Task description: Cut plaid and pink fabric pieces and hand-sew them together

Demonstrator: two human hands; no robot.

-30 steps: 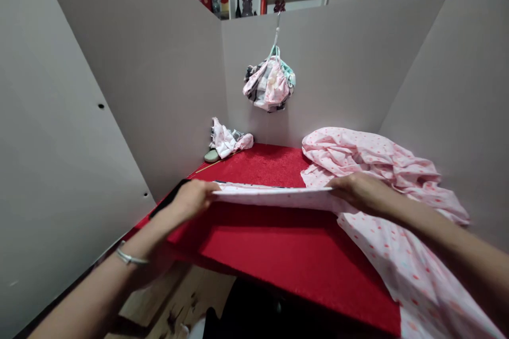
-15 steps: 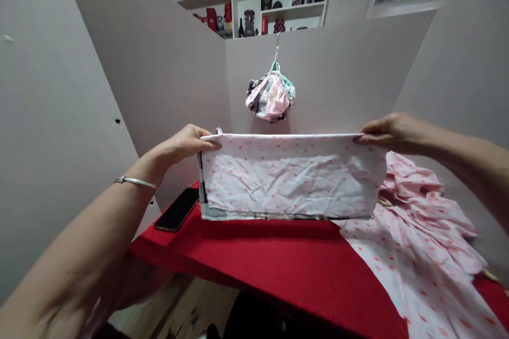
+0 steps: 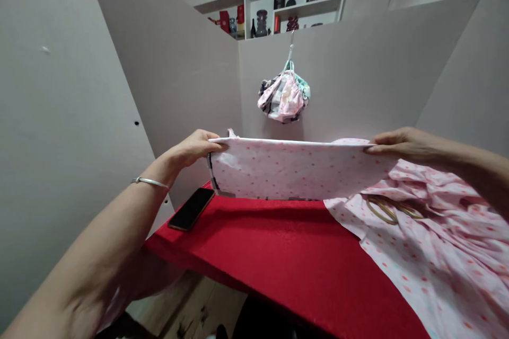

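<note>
I hold a folded white cloth with pink dots (image 3: 294, 169) stretched out in the air above the red table (image 3: 278, 254). My left hand (image 3: 194, 147) pinches its upper left corner. My right hand (image 3: 401, 144) pinches its upper right corner. The cloth hangs down from both hands, and its lower edge, trimmed with a dark check, hovers just above the table top.
A black phone (image 3: 191, 208) lies at the table's left edge. A heap of pink dotted fabric (image 3: 433, 233) covers the right side, with gold scissors (image 3: 387, 208) on it. A bundle of cloths (image 3: 284, 96) hangs on the back panel. Grey panels wall in the table.
Both hands raised the cloth from lying flat on the table to hanging in the air, then tilted its lower edge away. The view shifted, and the phone and scissors came into sight.
</note>
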